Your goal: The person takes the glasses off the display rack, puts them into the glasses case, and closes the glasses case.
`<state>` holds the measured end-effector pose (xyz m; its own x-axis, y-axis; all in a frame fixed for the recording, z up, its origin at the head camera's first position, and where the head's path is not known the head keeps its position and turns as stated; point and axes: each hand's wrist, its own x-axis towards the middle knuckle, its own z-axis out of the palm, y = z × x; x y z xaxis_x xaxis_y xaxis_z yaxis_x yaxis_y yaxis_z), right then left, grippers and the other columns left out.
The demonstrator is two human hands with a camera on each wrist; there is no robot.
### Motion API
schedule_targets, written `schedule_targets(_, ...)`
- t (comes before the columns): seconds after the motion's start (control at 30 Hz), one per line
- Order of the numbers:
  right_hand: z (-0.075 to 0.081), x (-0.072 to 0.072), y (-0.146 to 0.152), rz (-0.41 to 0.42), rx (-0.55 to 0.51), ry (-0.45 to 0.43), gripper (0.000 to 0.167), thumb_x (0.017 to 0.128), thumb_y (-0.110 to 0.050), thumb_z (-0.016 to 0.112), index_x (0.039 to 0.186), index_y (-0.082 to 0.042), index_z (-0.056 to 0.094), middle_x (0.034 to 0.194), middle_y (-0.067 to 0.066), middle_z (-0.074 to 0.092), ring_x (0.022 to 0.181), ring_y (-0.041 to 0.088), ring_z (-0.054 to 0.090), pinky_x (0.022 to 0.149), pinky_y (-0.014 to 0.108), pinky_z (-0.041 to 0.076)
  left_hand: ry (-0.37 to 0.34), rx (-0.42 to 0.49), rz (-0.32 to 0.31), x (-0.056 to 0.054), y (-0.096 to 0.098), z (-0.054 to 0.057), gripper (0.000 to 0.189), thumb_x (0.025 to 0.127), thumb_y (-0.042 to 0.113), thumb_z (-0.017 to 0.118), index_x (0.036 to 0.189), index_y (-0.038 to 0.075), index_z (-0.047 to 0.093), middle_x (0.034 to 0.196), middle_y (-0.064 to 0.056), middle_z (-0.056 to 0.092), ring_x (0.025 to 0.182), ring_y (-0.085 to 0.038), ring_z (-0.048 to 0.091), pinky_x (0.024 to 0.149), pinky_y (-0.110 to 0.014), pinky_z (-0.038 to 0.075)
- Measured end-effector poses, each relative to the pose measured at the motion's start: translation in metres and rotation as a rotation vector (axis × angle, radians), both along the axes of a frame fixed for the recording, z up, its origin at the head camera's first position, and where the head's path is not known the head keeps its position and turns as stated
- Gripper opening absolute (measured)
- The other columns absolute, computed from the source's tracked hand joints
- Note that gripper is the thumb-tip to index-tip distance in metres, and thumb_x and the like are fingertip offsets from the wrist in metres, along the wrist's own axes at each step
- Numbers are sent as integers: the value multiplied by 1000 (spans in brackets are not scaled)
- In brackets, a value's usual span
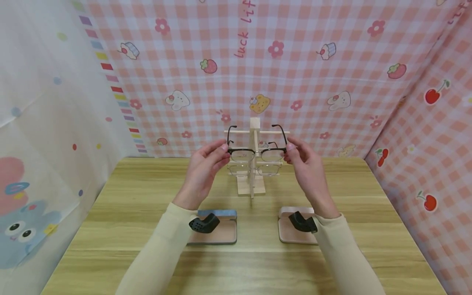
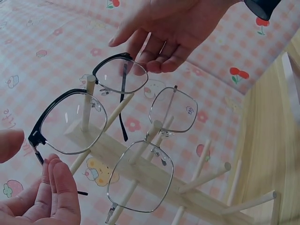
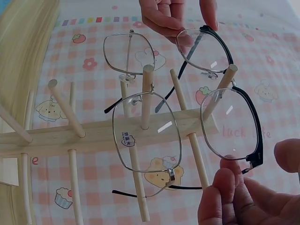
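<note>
A pair of black half-rim eyeglasses [image 1: 241,150] sits at the top of a wooden display stand [image 1: 255,124], its bridge against a peg. My left hand [image 1: 200,172] is at the left hinge; in the left wrist view its fingertips [image 2: 55,171] touch the temple, with the thumb apart from the frame. At the other hinge is my right hand [image 1: 309,172]. The right wrist view shows its fingertips [image 3: 229,166] against the lower rim corner and a gap before the thumb. Thin metal-rimmed eyeglasses [image 3: 176,140] rest on the pegs below.
Below my left wrist lies an opened blue glasses case [image 1: 230,214], and below the right one an opened pale pink case [image 1: 285,237]; the forearms partly cover both. Lower pegs [image 3: 65,108] stick out from the stand. Patterned cloth [image 1: 302,24] hangs behind the wooden table [image 1: 258,270].
</note>
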<state>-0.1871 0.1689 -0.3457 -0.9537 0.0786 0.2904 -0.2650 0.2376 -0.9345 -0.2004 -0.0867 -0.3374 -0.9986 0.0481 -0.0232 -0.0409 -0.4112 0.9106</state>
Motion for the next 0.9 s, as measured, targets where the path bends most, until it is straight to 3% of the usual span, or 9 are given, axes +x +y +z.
schedule_targets(0.33, 1, -3, -3, -10, -43, 3, 41, 107, -28, 60, 142, -6, 61, 114, 26, 69, 93, 22, 66, 85, 22, 55, 3, 33, -15, 0, 2, 2, 41, 100, 3, 67, 137, -10, 57, 113, -9, 65, 91, -14, 64, 92, -27, 56)
schedule_targets(0.53, 2, -2, -3, -14, -48, 26, 40, 107, -23, 59, 142, -4, 60, 112, 26, 69, 88, 16, 66, 84, 21, 55, -6, 73, -13, 0, 3, 4, 39, 99, -1, 66, 137, -9, 57, 106, -4, 70, 90, -11, 67, 94, -27, 56)
schedule_targets(0.7, 5, 0, -3, -19, -58, 44, 39, 107, -21, 60, 141, -3, 60, 112, 21, 70, 89, 18, 69, 84, 20, 56, 0, 115, -12, 2, 4, 8, 38, 99, -5, 63, 137, -8, 57, 102, -3, 72, 91, -10, 69, 90, -25, 57)
schedule_targets(0.9, 6, 7, -2, -4, -86, 68, 37, 105, -17, 61, 139, -2, 61, 98, 5, 72, 84, 12, 68, 82, 22, 57, 15, 91, -22, 11, 2, 9, 43, 99, -9, 60, 141, -10, 52, 105, -4, 70, 103, -13, 69, 90, -24, 57)
